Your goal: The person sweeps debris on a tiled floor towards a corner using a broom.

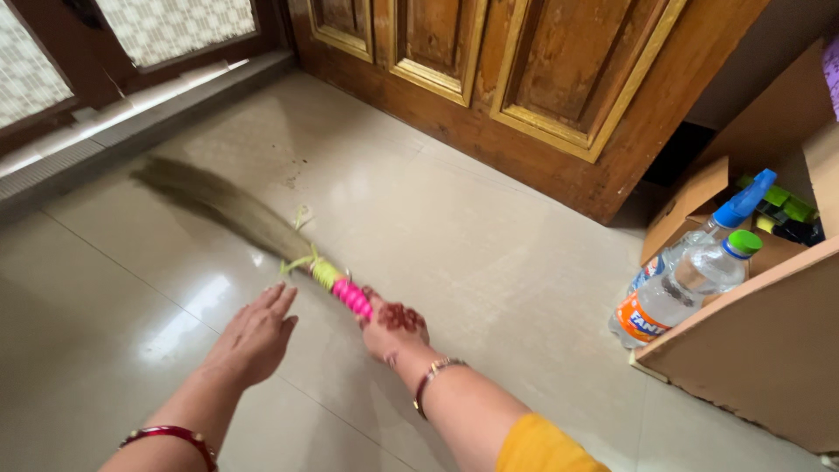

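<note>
Right hand (395,328) gripping broom (236,210), left hand (255,336) spread

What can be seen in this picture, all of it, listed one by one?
broom: one, tan bristles with a pink and yellow-green wrapped handle, slanting low across the floor, bristle end to the upper left
floor: glossy cream tiles, all across
door: brown wood with gold-edged panels, along the top
windows: two, patterned glass in dark frames, top left
bottle: one, clear with a green cap and orange label, by the box at right
spray bottle: one, blue nozzle, behind the bottle
box: cardboard, brown, right edge
left hand: open, palm down, over the floor, red bangle on the wrist
right hand: closed on the broom handle, bracelet on the wrist, yellow sleeve
</note>
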